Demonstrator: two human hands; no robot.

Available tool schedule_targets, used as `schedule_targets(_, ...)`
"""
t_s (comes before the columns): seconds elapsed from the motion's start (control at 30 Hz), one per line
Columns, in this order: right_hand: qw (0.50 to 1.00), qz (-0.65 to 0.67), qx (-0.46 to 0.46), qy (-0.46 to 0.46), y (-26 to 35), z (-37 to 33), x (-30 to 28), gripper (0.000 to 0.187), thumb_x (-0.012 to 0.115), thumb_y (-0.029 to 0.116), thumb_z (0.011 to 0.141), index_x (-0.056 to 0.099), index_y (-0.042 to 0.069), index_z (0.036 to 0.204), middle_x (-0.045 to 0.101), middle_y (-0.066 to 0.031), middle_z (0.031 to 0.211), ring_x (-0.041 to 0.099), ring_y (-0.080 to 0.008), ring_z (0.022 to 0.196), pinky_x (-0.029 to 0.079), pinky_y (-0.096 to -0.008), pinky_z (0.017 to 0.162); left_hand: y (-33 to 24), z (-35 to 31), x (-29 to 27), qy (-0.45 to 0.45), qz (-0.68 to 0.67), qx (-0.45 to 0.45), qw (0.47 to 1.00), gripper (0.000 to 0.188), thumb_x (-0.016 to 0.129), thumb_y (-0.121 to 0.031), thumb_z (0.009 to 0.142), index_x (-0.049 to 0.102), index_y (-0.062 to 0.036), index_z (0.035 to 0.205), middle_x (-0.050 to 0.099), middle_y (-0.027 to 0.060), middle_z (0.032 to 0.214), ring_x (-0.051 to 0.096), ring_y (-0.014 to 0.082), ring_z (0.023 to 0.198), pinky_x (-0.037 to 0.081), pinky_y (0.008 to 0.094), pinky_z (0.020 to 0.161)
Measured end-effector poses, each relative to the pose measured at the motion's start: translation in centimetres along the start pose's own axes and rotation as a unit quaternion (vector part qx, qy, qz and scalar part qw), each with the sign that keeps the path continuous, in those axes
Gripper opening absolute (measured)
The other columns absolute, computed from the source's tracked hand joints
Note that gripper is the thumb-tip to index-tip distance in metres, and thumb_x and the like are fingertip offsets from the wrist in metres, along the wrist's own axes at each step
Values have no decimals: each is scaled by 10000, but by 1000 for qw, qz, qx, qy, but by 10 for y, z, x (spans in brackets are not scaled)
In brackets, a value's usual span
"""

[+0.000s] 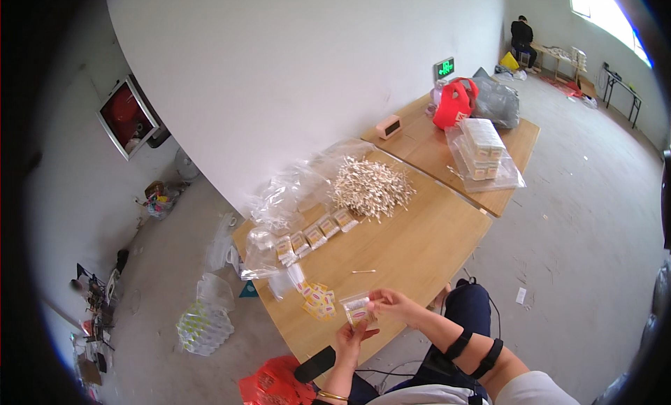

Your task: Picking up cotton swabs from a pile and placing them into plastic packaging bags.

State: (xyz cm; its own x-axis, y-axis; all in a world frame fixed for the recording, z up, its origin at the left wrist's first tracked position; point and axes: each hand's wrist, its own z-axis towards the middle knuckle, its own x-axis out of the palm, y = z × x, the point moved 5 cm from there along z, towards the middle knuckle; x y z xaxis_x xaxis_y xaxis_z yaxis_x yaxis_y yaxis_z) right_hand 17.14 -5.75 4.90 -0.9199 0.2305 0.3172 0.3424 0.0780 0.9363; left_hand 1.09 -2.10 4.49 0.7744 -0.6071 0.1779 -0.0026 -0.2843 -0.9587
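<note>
left hand (349,341) pinches packet (357,310) bottom | right hand (393,306) at top, can't tell grip | prob light, slippery, grab edges

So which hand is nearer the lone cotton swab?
Right. The right hand is just below the cotton swab in the picture; the left hand is lower, farther away.

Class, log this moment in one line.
left hand: holds clear packet | right hand: at its edge | wooden table: cotton swab pile, yellow-white cards
</note>
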Motion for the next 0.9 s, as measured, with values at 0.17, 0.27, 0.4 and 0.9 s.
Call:
schedule_targets(0.17,997,-21,65,31,-51,20,8,284,700,243,961,677,12,1122,701,-25,973,638,-111,935,501,-276,818,15,13,-12,-40,-33,-50,997,510,602,-424,1000,620,35,1222,716,147,1097,724,286,968,591,384,882)
schedule_targets(0.27,992,-68,108,-4,-49,39,7,267,705,249,954,692,19,1089,699,-12,923,632,-98,863,495,-263,780,26,18,-30,-29,-25,-108,993,540,562,-449,1017,603,41,1242,711,186,1117,724,278,957,587,368,869)
schedule_targets(0.4,995,-43,60,-61,-45,105,-8,228,716,248,941,721,32,1015,678,11,857,586,-69,759,461,-239,687,35,26,-78,-93,4,-107,990,436,581,-361,1026,597,15,1246,730,167,1044,725,224,892,571,307,780)
schedule_targets(0.9,941,-244,-88,-216,-30,320,48,298,723,139,896,652,19,1159,711,-100,973,671,-116,775,525,-278,680,45,104,-302,-436,232,134,859,388,815,-317,847,645,-12,1019,671,57,987,663,189,867,536,326,756)
